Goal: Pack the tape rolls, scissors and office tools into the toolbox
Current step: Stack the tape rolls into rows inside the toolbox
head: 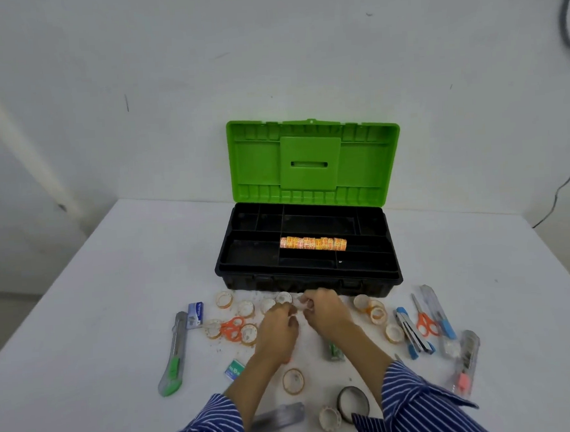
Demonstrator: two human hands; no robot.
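Both hands, left hand (278, 319) and right hand (319, 309), pinch small tape rolls (299, 303) between them; loose stacking risks one slipping short of the toolbox (309, 281) beyond.

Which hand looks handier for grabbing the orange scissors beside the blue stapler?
Right, probably. Those orange scissors lie on the right side, nearer the right hand; the left hand would have to cross over. Both hands seem busy with small tape rolls.

Toolbox (309, 274) was black, its lid (313, 162) bright green. Tape sleeve (313, 243) inside was orange-yellow print. Both scissors had orange handles (232, 329) (426, 324). Left knife (172, 354) was grey with green slider. Stapler (412, 333) was blue and silver. Sleeves (419, 408) were navy with white stripes. Table (83, 328) was white.
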